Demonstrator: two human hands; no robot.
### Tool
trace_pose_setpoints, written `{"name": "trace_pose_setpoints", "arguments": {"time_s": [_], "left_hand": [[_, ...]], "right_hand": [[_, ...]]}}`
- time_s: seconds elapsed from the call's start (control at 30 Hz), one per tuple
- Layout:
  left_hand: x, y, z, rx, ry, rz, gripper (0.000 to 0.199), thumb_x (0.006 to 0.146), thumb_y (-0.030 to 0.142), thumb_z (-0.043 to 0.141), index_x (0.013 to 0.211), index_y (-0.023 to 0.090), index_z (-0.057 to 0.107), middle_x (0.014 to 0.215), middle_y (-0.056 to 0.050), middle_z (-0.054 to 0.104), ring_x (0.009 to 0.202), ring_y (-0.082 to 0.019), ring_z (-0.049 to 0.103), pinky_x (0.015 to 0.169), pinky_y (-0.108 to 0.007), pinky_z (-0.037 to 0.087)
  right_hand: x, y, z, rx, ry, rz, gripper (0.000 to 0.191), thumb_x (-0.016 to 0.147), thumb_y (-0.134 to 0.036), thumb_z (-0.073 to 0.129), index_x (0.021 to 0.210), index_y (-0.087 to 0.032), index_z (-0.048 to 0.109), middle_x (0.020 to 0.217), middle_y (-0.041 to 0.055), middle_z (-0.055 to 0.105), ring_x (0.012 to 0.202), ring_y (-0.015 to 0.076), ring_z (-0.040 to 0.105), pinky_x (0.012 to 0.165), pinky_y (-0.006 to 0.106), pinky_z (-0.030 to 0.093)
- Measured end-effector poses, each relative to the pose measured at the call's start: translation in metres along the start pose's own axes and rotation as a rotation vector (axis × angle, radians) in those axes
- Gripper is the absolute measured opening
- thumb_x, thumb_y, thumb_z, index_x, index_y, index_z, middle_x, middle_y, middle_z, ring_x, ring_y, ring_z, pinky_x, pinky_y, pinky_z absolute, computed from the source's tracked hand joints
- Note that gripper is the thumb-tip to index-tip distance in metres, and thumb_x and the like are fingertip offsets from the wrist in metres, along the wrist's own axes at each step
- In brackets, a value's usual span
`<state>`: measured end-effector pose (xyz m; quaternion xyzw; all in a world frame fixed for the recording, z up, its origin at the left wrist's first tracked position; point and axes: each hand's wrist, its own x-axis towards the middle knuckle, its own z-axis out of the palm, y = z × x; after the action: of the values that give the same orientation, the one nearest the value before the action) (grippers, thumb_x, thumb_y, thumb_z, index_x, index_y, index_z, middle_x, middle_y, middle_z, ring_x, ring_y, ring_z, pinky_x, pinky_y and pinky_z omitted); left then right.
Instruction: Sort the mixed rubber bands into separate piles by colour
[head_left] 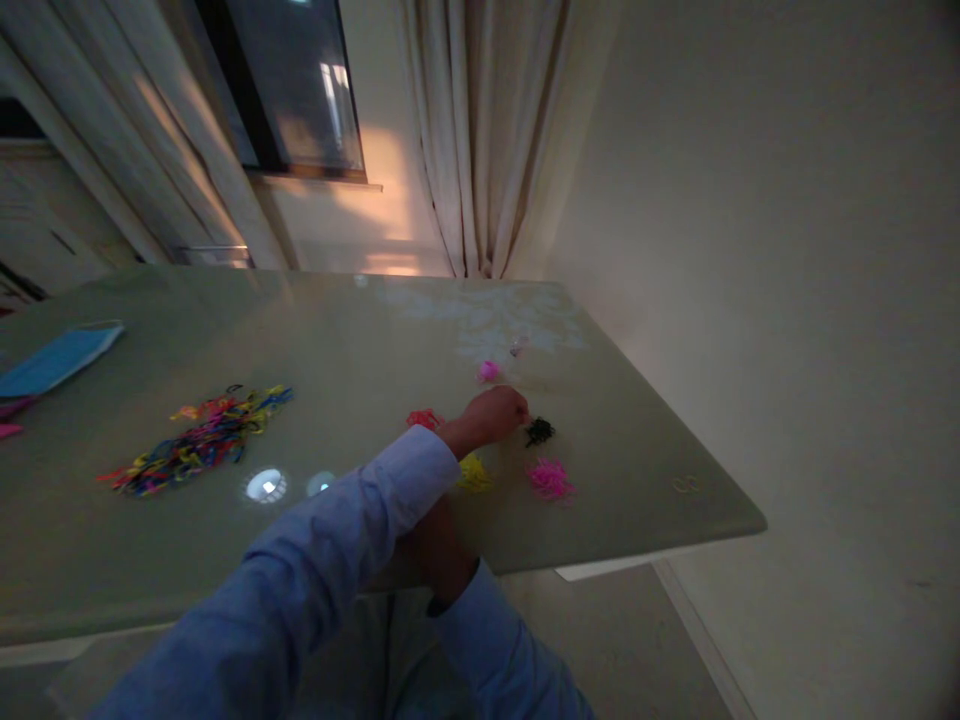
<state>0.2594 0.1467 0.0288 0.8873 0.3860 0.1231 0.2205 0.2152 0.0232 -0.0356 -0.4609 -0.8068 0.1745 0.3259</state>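
My left hand [493, 414] reaches across the table, its fingers pinched together just beside a small black pile [538, 432]; anything between them is too small to make out. Under my left forearm is my right hand [435, 545], its fingers hidden by the sleeve. Around my left hand lie a red pile [424, 418], a yellow pile [475, 474], a bright pink pile [550, 479] and a smaller pink pile [488, 371]. A mixed heap of coloured bands [202, 440] is spread on the left.
The green-grey table [337, 340] ends at a wall on the right. A blue face mask [60, 360] lies at the far left, with pink items below it. A few pale loops [685, 485] sit near the right corner. Curtains and a window are behind.
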Motion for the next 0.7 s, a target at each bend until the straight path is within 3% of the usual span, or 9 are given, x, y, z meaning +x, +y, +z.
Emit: {"name": "trace_pose_setpoints", "arguments": {"time_s": [0.1,0.2,0.33,0.43,0.53,0.7], "left_hand": [[-0.020,-0.004,-0.013,-0.077,0.104,0.009,0.021,0.083,0.023,0.056,0.085,0.016,0.076,0.081,-0.006,0.074,0.072,-0.015,0.063,0.073,-0.026,0.049],[-0.052,-0.010,-0.028,-0.205,0.302,-0.004,0.020,0.083,0.025,0.058,0.085,0.016,0.076,0.081,-0.005,0.073,0.069,-0.013,0.061,0.071,-0.025,0.049],[-0.111,-0.026,-0.043,-0.365,0.559,-0.130,0.021,0.083,0.021,0.058,0.096,0.017,0.074,0.086,-0.005,0.073,0.069,-0.012,0.062,0.069,-0.023,0.049],[-0.160,-0.046,-0.046,-0.409,0.687,-0.225,0.025,0.083,0.016,0.052,0.095,0.017,0.074,0.088,-0.005,0.073,0.075,-0.013,0.064,0.068,-0.023,0.049],[-0.210,-0.070,-0.043,-0.347,0.738,-0.293,0.027,0.082,0.013,0.047,0.087,0.018,0.073,0.084,-0.004,0.072,0.079,-0.015,0.065,0.071,-0.025,0.048],[-0.282,-0.108,-0.036,-0.229,0.668,-0.363,0.025,0.081,0.014,0.046,0.073,0.018,0.069,0.076,-0.003,0.068,0.075,-0.016,0.062,0.073,-0.029,0.045]], "right_hand": [[0.004,-0.006,-0.002,-0.042,-0.155,0.044,0.022,0.088,-0.019,0.055,0.104,-0.017,0.069,0.108,0.0103,0.073,0.103,0.0228,0.066,0.090,0.032,0.051],[0.006,-0.011,-0.006,-0.075,-0.263,0.064,0.015,0.086,-0.018,0.057,0.090,-0.017,0.072,0.098,0.0124,0.075,0.094,0.0248,0.068,0.084,0.033,0.051],[0.004,-0.015,-0.013,-0.001,-0.190,0.082,0.020,0.084,-0.012,0.055,0.096,-0.017,0.071,0.099,0.0095,0.074,0.092,0.0220,0.067,0.082,0.030,0.049],[0.002,-0.017,-0.017,0.071,-0.129,0.075,0.022,0.086,-0.012,0.052,0.098,-0.018,0.070,0.097,0.0072,0.072,0.090,0.0188,0.065,0.080,0.028,0.047],[0.002,-0.019,-0.020,0.118,-0.115,0.063,0.018,0.089,-0.016,0.052,0.093,-0.018,0.069,0.090,0.0057,0.069,0.084,0.0172,0.062,0.076,0.027,0.046],[0.004,-0.019,-0.022,0.138,-0.121,0.084,0.018,0.091,-0.025,0.052,0.092,-0.019,0.069,0.088,0.0046,0.069,0.082,0.0173,0.063,0.074,0.027,0.046]]}}
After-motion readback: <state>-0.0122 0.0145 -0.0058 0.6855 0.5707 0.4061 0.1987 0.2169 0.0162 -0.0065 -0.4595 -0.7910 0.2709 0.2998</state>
